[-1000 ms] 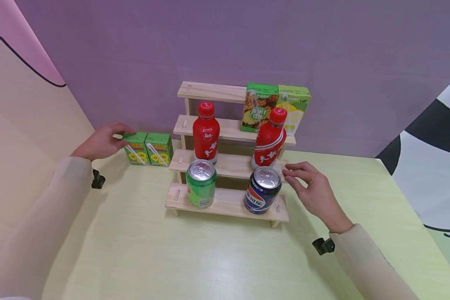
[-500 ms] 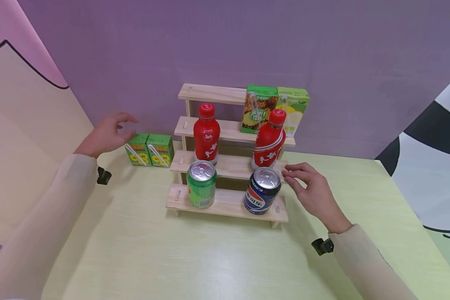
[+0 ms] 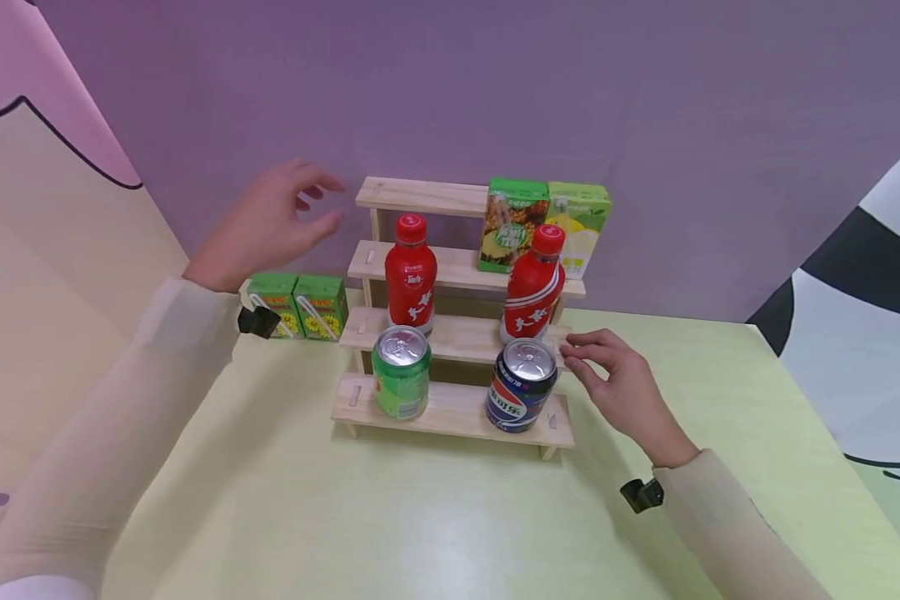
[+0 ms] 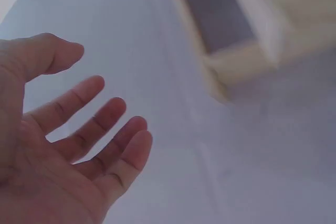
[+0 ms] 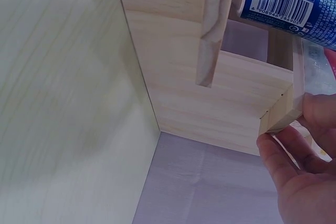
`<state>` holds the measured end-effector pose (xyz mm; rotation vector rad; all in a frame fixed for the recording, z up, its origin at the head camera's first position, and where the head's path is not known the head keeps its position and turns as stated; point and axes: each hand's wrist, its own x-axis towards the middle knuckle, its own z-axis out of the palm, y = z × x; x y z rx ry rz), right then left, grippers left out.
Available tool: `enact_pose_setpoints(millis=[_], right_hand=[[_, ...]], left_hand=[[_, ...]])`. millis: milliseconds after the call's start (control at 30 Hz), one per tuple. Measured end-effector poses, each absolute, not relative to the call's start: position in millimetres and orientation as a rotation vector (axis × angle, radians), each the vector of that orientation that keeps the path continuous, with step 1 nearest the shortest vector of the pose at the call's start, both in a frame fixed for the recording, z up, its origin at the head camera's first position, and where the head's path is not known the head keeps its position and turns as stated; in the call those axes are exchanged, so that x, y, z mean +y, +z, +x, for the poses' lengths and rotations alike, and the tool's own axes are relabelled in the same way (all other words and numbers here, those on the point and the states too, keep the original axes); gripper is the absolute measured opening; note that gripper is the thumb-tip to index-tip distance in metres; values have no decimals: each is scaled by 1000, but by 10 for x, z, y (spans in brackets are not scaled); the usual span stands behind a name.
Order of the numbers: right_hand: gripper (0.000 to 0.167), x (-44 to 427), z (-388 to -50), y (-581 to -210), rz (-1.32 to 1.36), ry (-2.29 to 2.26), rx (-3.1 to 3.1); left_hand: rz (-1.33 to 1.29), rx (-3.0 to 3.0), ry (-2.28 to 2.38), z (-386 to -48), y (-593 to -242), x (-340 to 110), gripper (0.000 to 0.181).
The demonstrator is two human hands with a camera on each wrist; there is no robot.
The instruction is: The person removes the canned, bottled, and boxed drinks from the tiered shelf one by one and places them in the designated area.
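Note:
In the head view, the left hand [image 3: 270,221] hangs in the air left of the top board of a four-step wooden rack [image 3: 461,335], fingers loosely bent. The left wrist view shows the same hand [image 4: 68,140] with nothing in its fingers. Near the blue can [image 3: 521,392], the right hand [image 3: 622,392] pinches the right end of the second board from the bottom. Seen from the right wrist, thumb and fingers of the right hand [image 5: 304,166] grip the end of that board [image 5: 281,109]. Two green cartons [image 3: 321,308] stand below the left hand, one partly hidden by the wrist.
A green can [image 3: 402,375] shares the bottom board with the blue can. Two red bottles [image 3: 411,279] stand one board higher. Above them, at the right, are a brown-green juice box [image 3: 513,223] and a yellow-green one [image 3: 581,225]. A purple backdrop [image 3: 435,92] rises behind.
The left hand has let go of the left green carton and moved up and right, towards the rack's top. The right hand keeps its hold on the board.

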<state>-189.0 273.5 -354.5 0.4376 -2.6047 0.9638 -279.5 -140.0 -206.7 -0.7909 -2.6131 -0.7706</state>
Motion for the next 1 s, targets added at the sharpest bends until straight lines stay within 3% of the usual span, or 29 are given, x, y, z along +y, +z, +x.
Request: enact_pose_setpoints(millis=[433,1000], right_hand=[[22,2741,-1879,-3533,444,939,-2613],[22,2683,-1905,-3502,447,937,-2630]], left_hand=[[-813,-2686,-716,-2513,-1506,-348,39],[-1000,-2903,-461,-2919,-1532,263,38]])
